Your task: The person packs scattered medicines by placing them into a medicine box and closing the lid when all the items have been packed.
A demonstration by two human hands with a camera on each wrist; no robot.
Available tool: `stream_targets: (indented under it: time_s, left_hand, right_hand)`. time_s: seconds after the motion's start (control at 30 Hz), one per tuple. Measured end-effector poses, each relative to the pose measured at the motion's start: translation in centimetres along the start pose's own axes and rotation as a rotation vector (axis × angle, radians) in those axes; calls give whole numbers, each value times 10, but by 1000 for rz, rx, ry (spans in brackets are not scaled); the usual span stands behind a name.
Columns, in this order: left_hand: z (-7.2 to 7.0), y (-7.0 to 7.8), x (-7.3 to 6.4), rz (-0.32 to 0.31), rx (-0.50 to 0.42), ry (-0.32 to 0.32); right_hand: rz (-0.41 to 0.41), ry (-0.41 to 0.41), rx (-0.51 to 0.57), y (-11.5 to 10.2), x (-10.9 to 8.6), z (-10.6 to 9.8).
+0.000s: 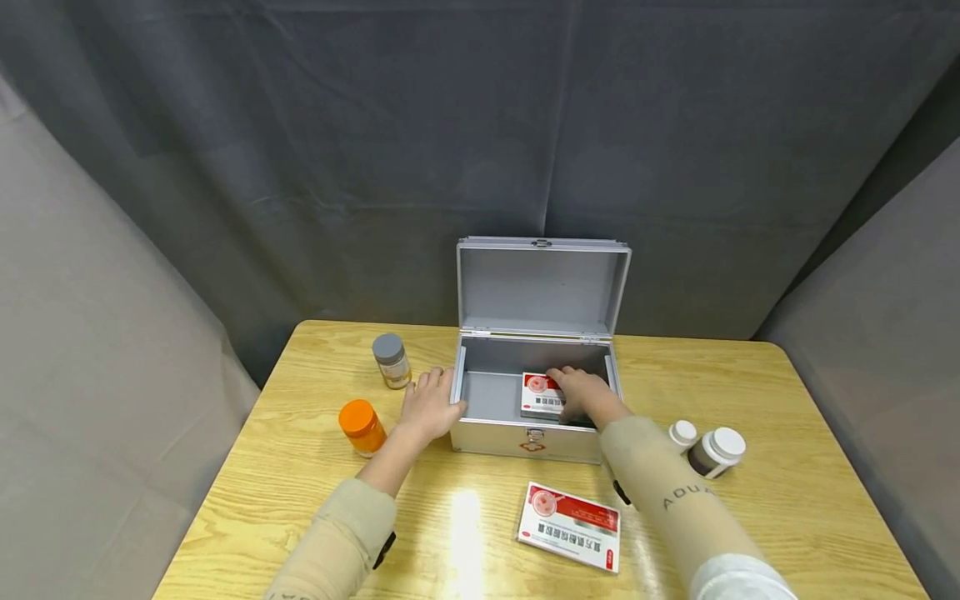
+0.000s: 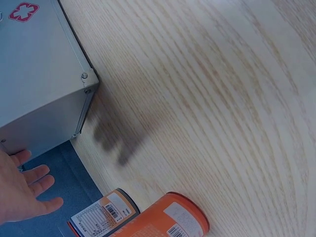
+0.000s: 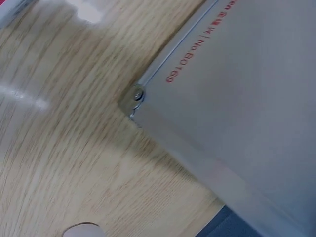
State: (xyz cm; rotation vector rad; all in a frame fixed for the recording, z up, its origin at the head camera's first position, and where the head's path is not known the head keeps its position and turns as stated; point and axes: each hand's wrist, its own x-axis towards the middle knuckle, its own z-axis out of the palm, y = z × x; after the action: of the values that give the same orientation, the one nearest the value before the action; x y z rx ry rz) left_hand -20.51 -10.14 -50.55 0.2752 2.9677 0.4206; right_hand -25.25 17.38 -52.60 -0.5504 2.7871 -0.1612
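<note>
White carton (image 1: pixel 538 401), red-banded, dark-lettered, gripped by right hand (image 1: pixel 585 394); in silver case (image 1: pixel 487 437); left hand (image 1: pixel 430 407) loose

The hand (image 2: pixel 15 192), fingers spread, is at the side of the box (image 2: pixel 44 64), which bears a red emblem. A finger-shaped shadow (image 2: pixel 116 138) falls on the counter (image 2: pixel 212 108). An orange bottle (image 2: pixel 168 217) stands next to a labelled bottle (image 2: pixel 103 215); blue cloth (image 2: pixel 66 170) shows beyond.

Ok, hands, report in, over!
Left hand at metal box, left side. Right hand over red-and-white carton inside, grip unclear. Lid up, not blocking.
</note>
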Motion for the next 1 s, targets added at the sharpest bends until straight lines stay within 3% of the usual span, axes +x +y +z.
stream_targets:
  time_s: [0.5, 0.77, 1.0]
  left_hand:
    - [-1, 2, -2, -4, -10, -8]
    - [1, 2, -1, -2, -16, -2]
    - [2, 1, 0, 2, -22, 4]
  right_hand:
    - [-4, 31, -5, 2, 0, 7]
    - [-31, 53, -79, 5, 1, 10]
    - [-41, 60, -60, 4, -1, 9]
